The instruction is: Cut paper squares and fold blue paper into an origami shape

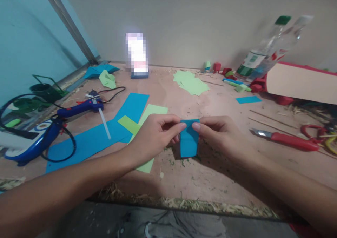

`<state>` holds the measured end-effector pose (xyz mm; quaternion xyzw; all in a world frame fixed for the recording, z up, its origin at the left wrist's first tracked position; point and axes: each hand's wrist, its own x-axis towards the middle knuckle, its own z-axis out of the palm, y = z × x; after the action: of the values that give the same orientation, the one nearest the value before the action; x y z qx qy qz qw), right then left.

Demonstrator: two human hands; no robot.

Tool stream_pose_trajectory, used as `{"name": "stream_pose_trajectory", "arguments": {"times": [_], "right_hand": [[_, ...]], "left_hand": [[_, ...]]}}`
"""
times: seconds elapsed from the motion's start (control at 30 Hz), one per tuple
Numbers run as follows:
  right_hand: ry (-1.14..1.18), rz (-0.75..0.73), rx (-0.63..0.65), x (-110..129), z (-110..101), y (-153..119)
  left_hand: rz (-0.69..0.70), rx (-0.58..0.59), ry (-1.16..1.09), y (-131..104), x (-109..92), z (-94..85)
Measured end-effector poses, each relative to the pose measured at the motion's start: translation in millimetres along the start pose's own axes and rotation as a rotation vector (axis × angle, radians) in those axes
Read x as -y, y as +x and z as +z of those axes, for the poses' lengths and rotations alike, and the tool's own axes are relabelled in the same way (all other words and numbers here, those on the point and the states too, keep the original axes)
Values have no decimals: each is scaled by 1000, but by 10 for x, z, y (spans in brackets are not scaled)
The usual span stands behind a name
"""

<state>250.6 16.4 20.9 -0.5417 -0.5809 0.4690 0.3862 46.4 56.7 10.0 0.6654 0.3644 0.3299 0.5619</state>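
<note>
A small blue paper strip point(189, 143) hangs upright between my two hands, above the front part of the table. My left hand point(164, 129) pinches its top left corner between thumb and fingers. At the top right corner, my right hand point(214, 129) grips it the same way. The strip's upper edge looks folded or bent, and a faint crease runs across it. Left of my left hand lie larger blue paper strips point(89, 143), with light green paper point(146, 166) partly hidden under my forearm and a yellow-green strip point(129, 125) across them.
A blue glue gun point(79, 108) with its cord lies at left. To the right are a red utility knife point(292, 141), thin sticks point(272, 118) and a blue paper piece point(249, 99). Behind stand a lit phone point(139, 73), green cut-outs point(191, 83) and plastic bottles point(250, 64).
</note>
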Motion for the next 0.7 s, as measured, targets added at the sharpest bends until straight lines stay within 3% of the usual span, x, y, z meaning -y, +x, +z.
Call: {"name": "stream_pose_trajectory", "arguments": {"times": [0.27,0.53,0.7], "right_hand": [[96,12,-49,-9,-16,-17],[152,-29,-74,50,35,-60],[43,30,59,43,18,-87]], "left_hand": [[5,-15,29,-43,-40,20],[-16,-21,-122,-25,-9,15],[66,-5,-5,-28,-37,-7]]}}
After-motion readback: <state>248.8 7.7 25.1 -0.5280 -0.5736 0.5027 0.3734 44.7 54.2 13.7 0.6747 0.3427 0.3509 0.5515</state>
